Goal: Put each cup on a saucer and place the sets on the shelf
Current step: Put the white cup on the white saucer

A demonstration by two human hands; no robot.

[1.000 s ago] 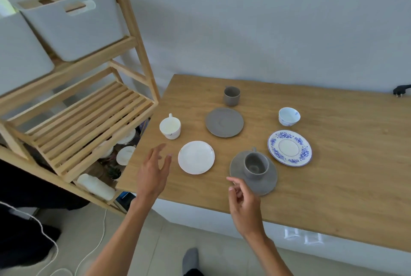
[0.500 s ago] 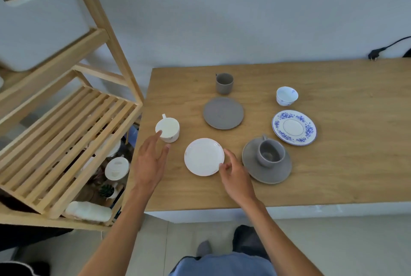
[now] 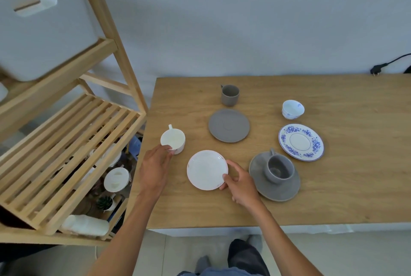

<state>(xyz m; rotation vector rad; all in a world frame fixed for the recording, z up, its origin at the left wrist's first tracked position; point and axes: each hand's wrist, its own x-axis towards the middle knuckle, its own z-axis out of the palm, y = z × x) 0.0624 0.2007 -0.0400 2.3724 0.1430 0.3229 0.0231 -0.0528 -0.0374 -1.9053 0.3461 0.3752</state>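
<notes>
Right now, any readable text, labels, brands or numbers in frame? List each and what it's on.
None readable.
blue-patterned saucer and blue-patterned cup: floral decoration only, no lettering.
white cup: a small dark mark low on its side, too small to read.
white saucer: faint rim specks, not text.
white storage bin on the shelf: no label visible.
Items under the shelf: too blurred to tell.
</notes>
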